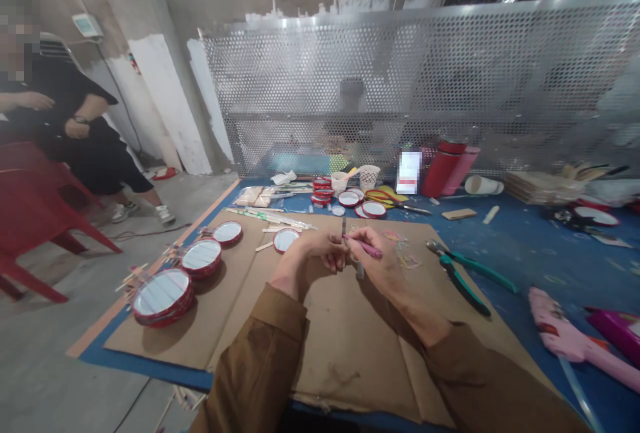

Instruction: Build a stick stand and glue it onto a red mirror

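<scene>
A thin upright stick [343,226] is pinched in the closed fingers of the left hand [320,251], over the middle of the cardboard sheet [345,346]. A pink tool [364,247] is clamped in the right hand [376,258], its tip laid against the stick; what kind of tool it is cannot be made out.

Bare cardboard is left open before the hands, down to the near table edge [140,361]. To the left, the edge is lined by three red-rimmed round discs [161,294]. To the right, green-handled pliers [463,272] are laid just off the cardboard. A pink glue gun [570,340] is cut off by the frame. The far side is closed by a perforated metal screen [425,86].
</scene>
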`<state>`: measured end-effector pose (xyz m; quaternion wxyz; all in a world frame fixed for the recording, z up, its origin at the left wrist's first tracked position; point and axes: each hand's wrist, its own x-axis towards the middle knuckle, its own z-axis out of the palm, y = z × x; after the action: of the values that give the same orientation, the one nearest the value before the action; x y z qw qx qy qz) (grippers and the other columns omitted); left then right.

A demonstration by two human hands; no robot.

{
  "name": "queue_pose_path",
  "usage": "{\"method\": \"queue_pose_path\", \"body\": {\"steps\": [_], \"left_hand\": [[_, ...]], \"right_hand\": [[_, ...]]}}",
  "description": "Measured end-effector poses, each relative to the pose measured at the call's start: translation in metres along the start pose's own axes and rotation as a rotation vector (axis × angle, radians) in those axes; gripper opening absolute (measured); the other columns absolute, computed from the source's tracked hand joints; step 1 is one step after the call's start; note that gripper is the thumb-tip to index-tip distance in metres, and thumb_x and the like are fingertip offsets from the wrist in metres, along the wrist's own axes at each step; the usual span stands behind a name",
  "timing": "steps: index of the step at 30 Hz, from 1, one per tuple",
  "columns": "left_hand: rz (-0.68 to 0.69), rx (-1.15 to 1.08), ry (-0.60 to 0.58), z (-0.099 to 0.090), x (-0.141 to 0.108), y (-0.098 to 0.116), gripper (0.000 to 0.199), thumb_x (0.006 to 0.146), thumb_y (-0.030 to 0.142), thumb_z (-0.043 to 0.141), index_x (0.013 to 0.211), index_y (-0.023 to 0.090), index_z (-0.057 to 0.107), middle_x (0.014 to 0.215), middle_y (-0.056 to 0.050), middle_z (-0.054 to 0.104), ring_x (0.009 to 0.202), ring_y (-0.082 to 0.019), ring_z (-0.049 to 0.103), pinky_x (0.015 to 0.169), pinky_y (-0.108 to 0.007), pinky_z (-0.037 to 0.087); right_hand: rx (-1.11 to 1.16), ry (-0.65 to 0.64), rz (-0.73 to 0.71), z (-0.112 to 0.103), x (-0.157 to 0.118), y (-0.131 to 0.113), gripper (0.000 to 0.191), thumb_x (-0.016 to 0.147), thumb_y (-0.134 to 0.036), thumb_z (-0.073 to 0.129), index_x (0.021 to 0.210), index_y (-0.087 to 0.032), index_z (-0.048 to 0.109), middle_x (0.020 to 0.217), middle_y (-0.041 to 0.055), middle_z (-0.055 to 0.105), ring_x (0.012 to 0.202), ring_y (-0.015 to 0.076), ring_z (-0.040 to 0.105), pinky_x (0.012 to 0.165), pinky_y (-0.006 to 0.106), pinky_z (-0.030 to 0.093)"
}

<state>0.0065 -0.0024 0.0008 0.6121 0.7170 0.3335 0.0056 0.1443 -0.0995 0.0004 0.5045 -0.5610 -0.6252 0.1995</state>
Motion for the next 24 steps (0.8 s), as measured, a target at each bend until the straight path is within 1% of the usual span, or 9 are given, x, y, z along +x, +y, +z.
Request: {"method": "queue_pose_path", "body": {"steps": [4, 8, 10, 12, 15, 17, 20, 24], "left_hand": [[-0.009, -0.009, -0.010, -0.001, 0.001, -0.001, 0.042, 0.077, 0.054, 0.066, 0.075, 0.012, 0.060, 0.058, -0.001, 0.065, 0.051, -0.011, 0.061, 0.059, -0.024, 0.047], [-0.009, 0.003, -0.001, -0.001, 0.002, -0.001, 0.038, 0.084, 0.049, 0.060, 0.081, 0.012, 0.062, 0.059, -0.001, 0.065, 0.051, -0.012, 0.062, 0.060, -0.026, 0.049], [-0.013, 0.009, 0.017, -0.001, 0.002, -0.001, 0.036, 0.087, 0.047, 0.058, 0.080, 0.011, 0.062, 0.059, -0.001, 0.064, 0.050, -0.012, 0.061, 0.060, -0.027, 0.049], [-0.018, 0.011, 0.028, -0.001, 0.002, 0.000, 0.037, 0.088, 0.047, 0.056, 0.076, 0.012, 0.061, 0.058, -0.001, 0.064, 0.050, -0.012, 0.061, 0.060, -0.027, 0.049], [-0.005, 0.021, 0.029, 0.000, 0.002, -0.001, 0.043, 0.086, 0.052, 0.056, 0.073, 0.011, 0.061, 0.058, -0.002, 0.064, 0.051, -0.013, 0.062, 0.060, -0.027, 0.049], [0.013, 0.033, 0.029, 0.000, 0.001, -0.001, 0.048, 0.083, 0.058, 0.057, 0.073, 0.011, 0.062, 0.059, -0.003, 0.064, 0.051, -0.013, 0.062, 0.060, -0.027, 0.049], [0.025, 0.024, 0.046, 0.000, 0.002, -0.003, 0.050, 0.080, 0.060, 0.059, 0.075, 0.011, 0.062, 0.056, -0.002, 0.062, 0.050, -0.012, 0.061, 0.058, -0.025, 0.048], [0.011, 0.019, 0.067, 0.000, 0.004, -0.004, 0.041, 0.082, 0.053, 0.060, 0.078, 0.012, 0.060, 0.054, 0.000, 0.062, 0.048, -0.011, 0.061, 0.056, -0.023, 0.047]], "right_hand": [[0.041, 0.056, 0.008, -0.002, 0.001, -0.003, 0.020, 0.081, -0.040, 0.055, 0.079, -0.020, 0.058, 0.070, 0.0010, 0.063, 0.063, 0.0145, 0.057, 0.058, 0.026, 0.045], [0.121, 0.129, 0.074, -0.005, 0.005, -0.001, 0.024, 0.081, -0.044, 0.055, 0.081, -0.021, 0.060, 0.062, -0.0012, 0.059, 0.053, 0.0127, 0.055, 0.052, 0.025, 0.046], [0.205, 0.167, 0.123, -0.004, 0.007, 0.005, 0.025, 0.080, -0.045, 0.057, 0.085, -0.021, 0.061, 0.062, -0.0011, 0.060, 0.054, 0.0134, 0.057, 0.052, 0.025, 0.047], [0.288, 0.193, 0.168, -0.002, 0.009, 0.013, 0.027, 0.076, -0.045, 0.063, 0.090, -0.021, 0.062, 0.070, 0.0010, 0.064, 0.061, 0.0151, 0.061, 0.053, 0.025, 0.050], [0.344, 0.189, 0.215, 0.001, 0.011, 0.020, 0.033, 0.071, -0.044, 0.069, 0.095, -0.022, 0.062, 0.083, 0.0034, 0.068, 0.071, 0.0169, 0.064, 0.056, 0.026, 0.052], [0.358, 0.165, 0.218, 0.003, 0.011, 0.020, 0.034, 0.069, -0.042, 0.071, 0.095, -0.022, 0.062, 0.086, 0.0029, 0.068, 0.075, 0.0171, 0.065, 0.060, 0.027, 0.053], [0.365, 0.131, 0.181, 0.004, 0.011, 0.016, 0.032, 0.067, -0.038, 0.072, 0.092, -0.023, 0.061, 0.083, 0.0014, 0.067, 0.077, 0.0170, 0.065, 0.067, 0.028, 0.054], [0.350, 0.113, 0.170, 0.005, 0.011, 0.015, 0.034, 0.065, -0.038, 0.072, 0.093, -0.022, 0.060, 0.079, 0.0004, 0.065, 0.073, 0.0164, 0.064, 0.064, 0.028, 0.053]]}}
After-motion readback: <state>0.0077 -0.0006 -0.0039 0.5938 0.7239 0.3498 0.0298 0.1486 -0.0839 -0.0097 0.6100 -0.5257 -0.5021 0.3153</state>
